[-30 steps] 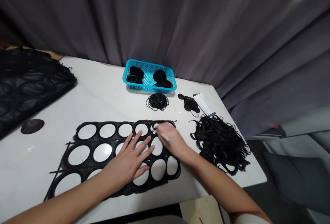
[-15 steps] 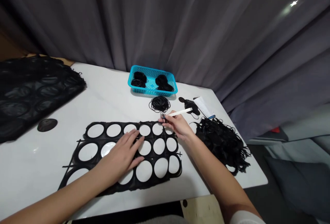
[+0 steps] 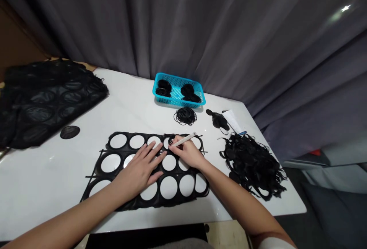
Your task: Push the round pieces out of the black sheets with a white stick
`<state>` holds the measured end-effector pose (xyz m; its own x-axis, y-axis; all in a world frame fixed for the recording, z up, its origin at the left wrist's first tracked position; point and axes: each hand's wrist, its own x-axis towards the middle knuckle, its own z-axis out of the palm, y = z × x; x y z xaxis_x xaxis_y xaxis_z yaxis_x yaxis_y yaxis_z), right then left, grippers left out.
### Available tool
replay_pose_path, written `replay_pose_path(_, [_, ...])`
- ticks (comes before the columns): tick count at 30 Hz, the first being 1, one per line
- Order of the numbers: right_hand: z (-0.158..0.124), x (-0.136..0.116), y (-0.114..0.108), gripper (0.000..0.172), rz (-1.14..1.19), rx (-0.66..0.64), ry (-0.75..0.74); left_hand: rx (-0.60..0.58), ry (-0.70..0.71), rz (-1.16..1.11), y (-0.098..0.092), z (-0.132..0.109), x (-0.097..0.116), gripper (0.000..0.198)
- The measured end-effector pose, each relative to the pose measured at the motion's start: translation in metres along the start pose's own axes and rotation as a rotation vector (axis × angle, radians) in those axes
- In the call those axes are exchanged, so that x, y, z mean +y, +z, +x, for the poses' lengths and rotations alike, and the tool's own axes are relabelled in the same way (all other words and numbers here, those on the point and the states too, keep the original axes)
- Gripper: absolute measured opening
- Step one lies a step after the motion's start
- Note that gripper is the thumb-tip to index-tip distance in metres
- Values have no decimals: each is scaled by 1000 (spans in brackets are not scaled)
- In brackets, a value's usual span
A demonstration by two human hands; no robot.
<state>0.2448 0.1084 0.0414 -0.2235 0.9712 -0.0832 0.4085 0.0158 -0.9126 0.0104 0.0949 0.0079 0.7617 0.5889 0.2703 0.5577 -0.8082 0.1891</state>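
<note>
A black rubber sheet [image 3: 113, 174] punched with round holes lies flat on the white table [image 3: 43, 180]. My left hand [image 3: 142, 170] rests on its middle, palm down, fingers spread. My right hand [image 3: 185, 152] sits at the sheet's far edge, fingers closed in a pinch round a thin white tool [image 3: 185, 140] that points up and right. Its lower tip touches a small black ring [image 3: 171, 140] at the sheet's top row.
A turquoise basket [image 3: 200, 98] with black rings stands at the table's back. In front of it lie a loose ring bundle [image 3: 185, 116] and some black discs [image 3: 219, 119]. A heap of black offcuts [image 3: 254, 161] fills the right side; stacked black sheets [image 3: 43, 100] and one disc [image 3: 70, 132] lie left.
My right hand drew back left along the sheet's far edge, and the white tool turned steeper. My left hand stayed flat on the sheet. The camera shifted left.
</note>
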Motion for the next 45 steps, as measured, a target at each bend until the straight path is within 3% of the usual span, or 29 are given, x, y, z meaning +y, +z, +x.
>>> replay_pose_path(7, [0, -1, 2, 18, -46, 5, -15, 14, -5, 1, 3, -1, 0, 54])
replay_pose_path(14, [-6, 3, 7, 17, -240, 20, -242, 12, -19, 10, 4, -1, 1, 58])
replay_pose_path(23, [-1, 4, 3, 16, -90, 42, -80, 26, -15, -3, 4, -1, 1, 56])
replay_pose_path(33, [1, 5, 3, 14, -55, 48, -25, 28, -20, 8, 5, -2, 1, 54])
replay_pose_path(37, [-3, 4, 8, 18, -138, 68, -108, 34, -15, 11, 5, -2, 1, 54])
replay_pose_path(41, [-9, 5, 19, 13, -372, 38, -294, 32, -22, 21, 6, -3, 1, 56])
replay_pose_path(43, [-7, 8, 13, 12, -491, 36, -351, 23, -33, 29, 6, -3, 1, 57])
replay_pose_path(45, [-2, 12, -7, 14, -525, 180, -333, 5, -50, 34, 6, -4, 1, 57])
